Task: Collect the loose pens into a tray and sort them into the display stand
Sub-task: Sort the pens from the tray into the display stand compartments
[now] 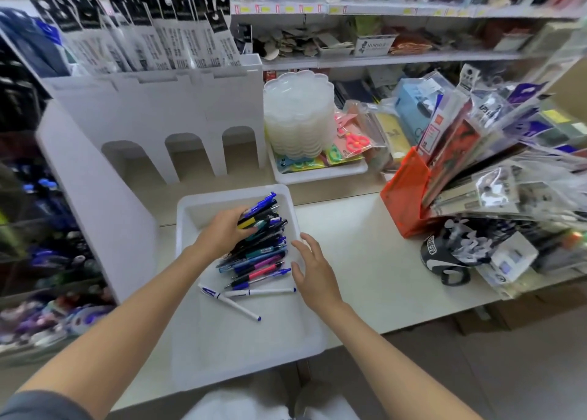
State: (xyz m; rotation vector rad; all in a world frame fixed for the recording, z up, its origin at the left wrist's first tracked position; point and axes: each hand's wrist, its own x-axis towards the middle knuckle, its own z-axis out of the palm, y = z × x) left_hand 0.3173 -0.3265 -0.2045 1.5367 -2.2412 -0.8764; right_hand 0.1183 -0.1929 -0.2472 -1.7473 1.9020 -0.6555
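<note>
Our left hand [226,233] clasps a bundle of pens [263,262] from the heap at three o'clock in the tray [241,349] — our right hand [313,270] hovers, fingers spread, empty. We should lift level, tips aligned, toward the display stand [152,108] at eleven o'clock.

Counts. 1 white tray [238,349] holds 1 pile of pens [263,251], overlapped too densely for an exact count, plus 2 white pens apart from it: 1 slanted white pen [232,303] and 1 level white pen [263,291]. 1 display stand [95,197] shows 3 arched openings [187,156]. 2 hands: left hand [222,232], right hand [313,273]. 1 stack of scalloped dishes [298,114], number not countable, sits in 1 second tray [317,174]. 1 orange holder [403,194]. 1 pair of pink scissors [357,141]. 1 black cap [444,261].
</note>
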